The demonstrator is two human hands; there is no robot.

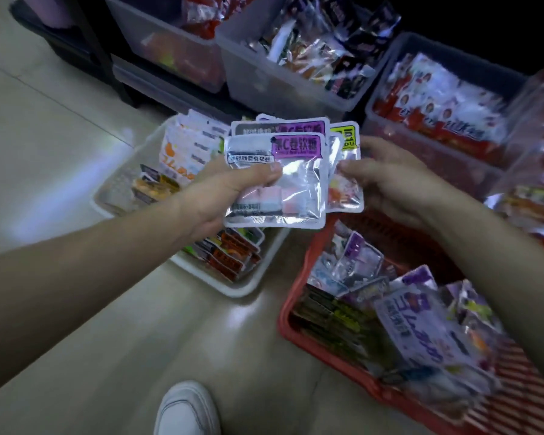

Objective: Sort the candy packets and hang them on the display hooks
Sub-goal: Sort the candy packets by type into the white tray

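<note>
My left hand (230, 189) grips a stack of silver candy packets with purple labels (296, 171), thumb pressed on the front one. My right hand (387, 180) pinches a packet with a yellow-green label (346, 180) at the stack's right edge, partly tucked behind the purple ones. Both hands hover above the floor between two baskets. No display hooks are in view.
A white basket (233, 285) of orange and dark packets sits on the floor under my left hand. A red basket (296, 324) with purple packets lies at lower right. Clear bins (283, 86) of snacks line the back. My white shoe (186, 409) is at the bottom.
</note>
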